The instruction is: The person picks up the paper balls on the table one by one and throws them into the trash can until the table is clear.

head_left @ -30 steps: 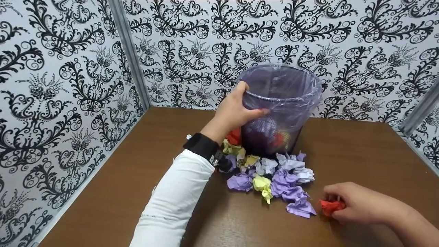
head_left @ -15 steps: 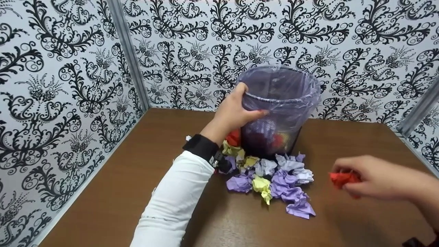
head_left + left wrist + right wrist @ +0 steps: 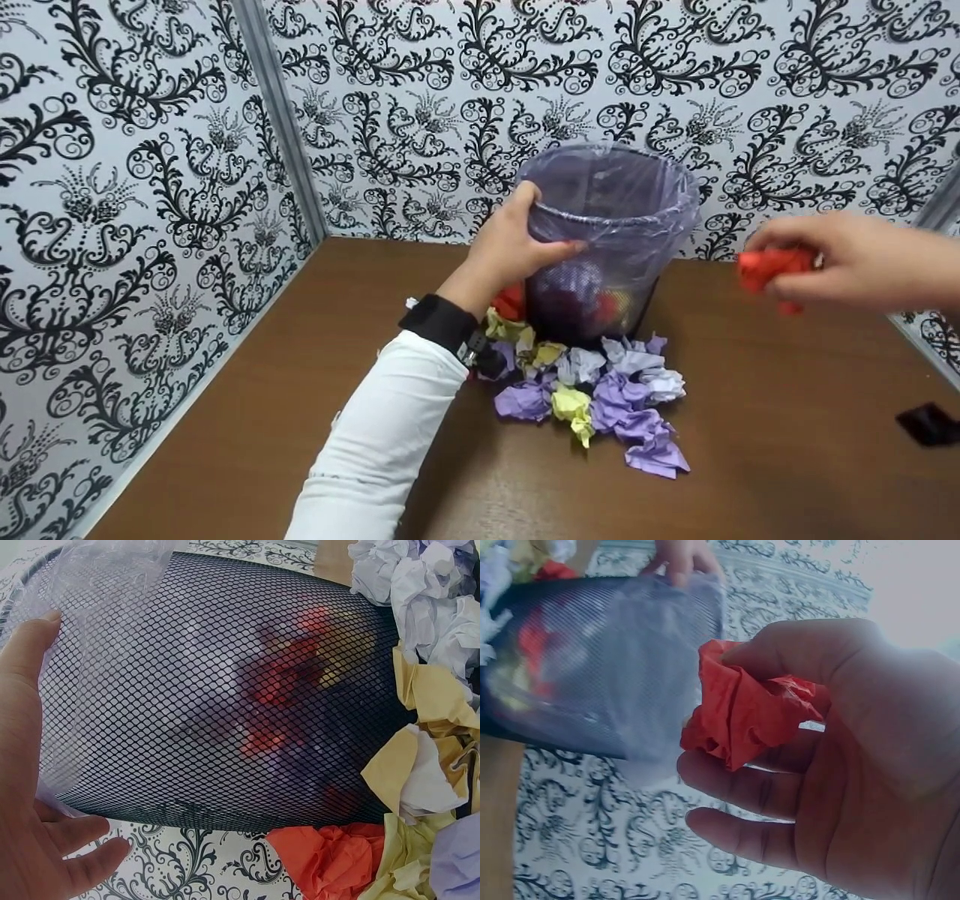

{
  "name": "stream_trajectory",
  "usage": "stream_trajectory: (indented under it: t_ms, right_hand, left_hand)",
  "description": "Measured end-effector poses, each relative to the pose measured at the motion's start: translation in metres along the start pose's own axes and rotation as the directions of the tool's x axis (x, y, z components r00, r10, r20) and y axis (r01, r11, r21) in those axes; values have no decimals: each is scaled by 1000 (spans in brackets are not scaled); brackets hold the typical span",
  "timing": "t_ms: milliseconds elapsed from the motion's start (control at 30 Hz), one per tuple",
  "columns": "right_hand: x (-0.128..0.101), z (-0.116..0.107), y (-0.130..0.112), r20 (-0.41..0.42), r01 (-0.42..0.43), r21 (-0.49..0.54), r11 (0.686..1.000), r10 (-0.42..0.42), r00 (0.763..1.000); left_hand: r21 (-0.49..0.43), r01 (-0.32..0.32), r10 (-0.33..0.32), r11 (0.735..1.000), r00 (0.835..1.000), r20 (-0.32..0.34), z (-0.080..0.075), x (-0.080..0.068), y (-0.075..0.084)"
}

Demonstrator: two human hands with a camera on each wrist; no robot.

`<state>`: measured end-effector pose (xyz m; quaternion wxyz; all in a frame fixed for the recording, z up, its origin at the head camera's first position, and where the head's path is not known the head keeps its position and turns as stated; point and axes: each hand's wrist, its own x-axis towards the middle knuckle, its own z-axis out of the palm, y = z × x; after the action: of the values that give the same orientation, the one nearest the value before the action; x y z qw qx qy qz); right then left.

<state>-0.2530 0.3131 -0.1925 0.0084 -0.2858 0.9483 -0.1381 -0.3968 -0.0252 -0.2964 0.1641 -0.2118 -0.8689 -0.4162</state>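
Between your hands stands the mesh wastebasket (image 3: pixel 607 240), upright; your left hand (image 3: pixel 510 244) grips its near rim. Your right hand (image 3: pixel 847 259), just right of the rim and level with it, pinches a crumpled red paper ball (image 3: pixel 769 268), above the tabletop (image 3: pixel 787 420).

Brown wooden table (image 3: pixel 247 420), black-and-white damask walls (image 3: pixel 112 187), grey corner strip (image 3: pixel 281 120)

Staged booth: wallpapered panels (image 3: pixel 135 187), tabletop (image 3: pixel 787 420)

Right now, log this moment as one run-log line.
left hand: grips mesh bin rim | right hand: holds red paper ball, raised beside bin | crumpled papers: heaped on table before bin
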Motion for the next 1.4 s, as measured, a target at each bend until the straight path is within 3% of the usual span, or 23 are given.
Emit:
stream_trajectory:
  t_ms: [300,767,1133,1400]
  right_hand:
    - [34,-42,-11,-94,-69,-106,992,59,994]
    - [100,-77,-18,-127,-142,-55,988,134,983]
    - [139,-70,-18,-131,-147,-13,989,144,981]
    - [161,-51,-14,-52,-157,17,987,158,986]
  left_hand:
    - [19,1,0,1000,1000,-13,1,0,-1]
    - [-21,36,-36,999,999,4,0,-1,2]
    - [17,30,-30,999,1000,-1,0,-1,3]
    - [5,29,-29,1000,1000,10,0,-2,4]
